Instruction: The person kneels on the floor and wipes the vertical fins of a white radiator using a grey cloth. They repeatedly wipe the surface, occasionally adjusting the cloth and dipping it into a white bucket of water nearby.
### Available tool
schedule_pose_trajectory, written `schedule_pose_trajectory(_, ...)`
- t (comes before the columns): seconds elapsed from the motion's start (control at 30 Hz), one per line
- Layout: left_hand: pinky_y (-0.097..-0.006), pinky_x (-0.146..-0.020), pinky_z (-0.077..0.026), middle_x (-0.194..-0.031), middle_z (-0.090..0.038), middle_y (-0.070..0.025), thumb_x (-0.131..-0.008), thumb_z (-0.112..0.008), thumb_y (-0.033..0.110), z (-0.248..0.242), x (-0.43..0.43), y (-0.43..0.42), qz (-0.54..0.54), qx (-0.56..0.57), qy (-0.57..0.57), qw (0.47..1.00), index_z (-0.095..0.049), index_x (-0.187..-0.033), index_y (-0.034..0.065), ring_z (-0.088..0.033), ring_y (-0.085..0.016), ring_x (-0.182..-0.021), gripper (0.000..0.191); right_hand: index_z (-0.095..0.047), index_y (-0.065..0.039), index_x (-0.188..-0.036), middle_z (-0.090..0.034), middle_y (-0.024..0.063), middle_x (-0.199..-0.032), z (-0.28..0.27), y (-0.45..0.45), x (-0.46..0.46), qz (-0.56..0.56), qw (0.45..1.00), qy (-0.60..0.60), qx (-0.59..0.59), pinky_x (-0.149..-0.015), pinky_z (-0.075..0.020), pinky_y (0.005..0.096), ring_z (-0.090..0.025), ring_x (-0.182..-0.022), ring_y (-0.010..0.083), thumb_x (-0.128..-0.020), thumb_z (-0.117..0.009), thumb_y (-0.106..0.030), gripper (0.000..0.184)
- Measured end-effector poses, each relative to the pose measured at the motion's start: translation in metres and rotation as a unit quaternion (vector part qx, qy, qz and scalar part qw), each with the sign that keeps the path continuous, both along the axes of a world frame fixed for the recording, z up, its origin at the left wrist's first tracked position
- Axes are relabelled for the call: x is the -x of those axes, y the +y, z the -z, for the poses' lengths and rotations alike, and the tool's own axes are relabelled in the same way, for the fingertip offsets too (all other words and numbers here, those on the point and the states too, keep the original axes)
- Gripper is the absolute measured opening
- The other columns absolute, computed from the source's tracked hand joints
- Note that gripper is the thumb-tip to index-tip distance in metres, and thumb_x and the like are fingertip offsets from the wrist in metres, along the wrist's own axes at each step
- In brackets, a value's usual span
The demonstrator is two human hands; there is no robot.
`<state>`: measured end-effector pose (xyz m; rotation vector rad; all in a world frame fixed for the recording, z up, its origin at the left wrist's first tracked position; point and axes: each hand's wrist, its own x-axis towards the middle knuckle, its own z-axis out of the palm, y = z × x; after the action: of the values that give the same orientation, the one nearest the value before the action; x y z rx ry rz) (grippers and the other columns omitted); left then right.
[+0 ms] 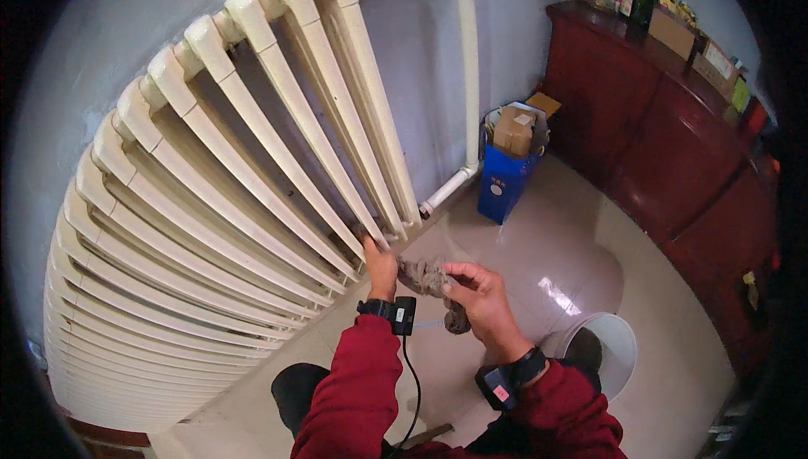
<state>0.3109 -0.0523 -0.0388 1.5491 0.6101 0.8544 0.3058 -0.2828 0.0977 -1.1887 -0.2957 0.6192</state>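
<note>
A long cream-coloured column radiator (252, 162) runs along the wall on the left. My left hand (380, 269) is at the foot of its columns, near the right end, with the fingertips partly hidden between two of them. A grey-brown, crumpled cloth rag (426, 277) stretches from beside my left hand to my right hand (486, 301). The thumb and fingers of my right hand pinch the rag, and its bunched end hangs below. Whether my left fingers grip the rag's other end cannot be made out.
A white bucket (622, 358) with dark contents stands at the lower right. Beyond it are a blue box (508, 175) holding cardboard, and a dark red cabinet (631, 112) bearing bottles and cartons. A white pipe (468, 68) runs down the wall. A black cable (413, 383) hangs from my left wrist device.
</note>
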Motion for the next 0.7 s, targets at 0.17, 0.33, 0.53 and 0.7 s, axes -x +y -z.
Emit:
schedule_pose_trajectory(0.17, -0.0329, -0.086, -0.047, -0.115, -0.057, -0.0090, -0.079, -0.046, -0.007, 0.030, 0.004, 0.006, 0.055, 0.157, 0.012, 0.986, -0.041, -0.134, -0.0008, -0.056, -0.021, -0.104, 0.055, -0.065, 0.002, -0.112, -0.067, 0.0050, -0.096, 0.002, 0.009, 0.003, -0.002, 1.000, -0.011, 0.007, -0.076, -0.0501, 0.0252, -0.062, -0.083, 0.0117, -0.084, -0.063, 0.002, 0.029)
schedule_pose_trajectory(0.33, -0.0330, -0.102, -0.035, -0.133, -0.047, -0.0118, -0.075, -0.041, -0.009, -0.070, 0.011, 0.000, 0.105, 0.132, -0.131, 0.977, -0.029, -0.145, -0.0019, -0.046, -0.023, -0.121, 0.071, -0.065, 0.003, -0.113, -0.067, 0.0051, -0.097, -0.008, 0.011, 0.002, -0.001, 0.999, -0.010, -0.053, -0.076, -0.0501, 0.0256, -0.062, -0.083, 0.0117, -0.084, -0.063, 0.002, 0.029)
schedule_pose_trajectory(0.53, -0.0319, -0.116, -0.018, -0.150, -0.033, -0.0155, -0.073, -0.037, -0.014, -0.231, 0.001, -0.008, 0.116, -0.016, -0.280, 0.953, -0.020, -0.149, -0.0059, -0.030, -0.024, -0.140, 0.078, -0.065, 0.003, -0.114, -0.067, 0.0036, -0.098, -0.021, 0.009, 0.000, 0.003, 0.997, -0.026, -0.079, -0.080, -0.0488, 0.0258, -0.061, -0.088, 0.0109, -0.085, -0.062, 0.001, 0.028)
schedule_pose_trajectory(0.7, -0.0291, -0.115, -0.019, -0.149, -0.033, -0.0185, -0.074, -0.038, -0.012, -0.355, -0.009, 0.018, 0.170, -0.204, -0.315, 0.911, -0.021, -0.147, -0.0077, -0.032, -0.023, -0.138, 0.075, -0.065, 0.001, -0.114, -0.067, 0.0018, -0.099, -0.024, 0.011, -0.002, -0.003, 0.995, -0.011, -0.103, -0.078, -0.0475, 0.0240, -0.060, -0.086, 0.0090, -0.085, -0.063, 0.000, 0.029)
